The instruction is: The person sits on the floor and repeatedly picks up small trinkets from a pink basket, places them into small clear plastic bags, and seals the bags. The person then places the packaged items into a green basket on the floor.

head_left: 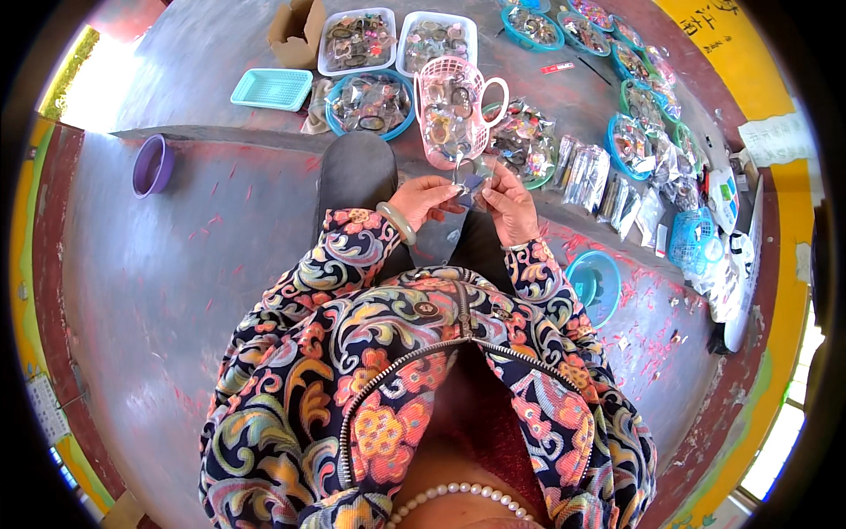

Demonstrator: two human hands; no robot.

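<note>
In front of my lap, my left hand (pixel 423 199) and my right hand (pixel 512 208) face each other with fingers pinched. Between them is a small clear plastic bag (pixel 473 183) with something dark blue in or against it; its exact contents are too small to tell. The fingers of both hands close on this bag. Just beyond my fingertips stands a pink lattice basket (pixel 480 134) with looped handles, holding clear bags of dark ring-shaped bands (pixel 460 99). A pale bangle circles my left wrist.
Two white trays (pixel 396 63) and a blue basin (pixel 330 113) of bagged items stand ahead, beside a turquoise basket (pixel 271 89) and cardboard box (pixel 296 33). Filled baskets and packets (pixel 585 172) spread to the right. A purple basin (pixel 153 167) and turquoise basin (pixel 595 286) flank me.
</note>
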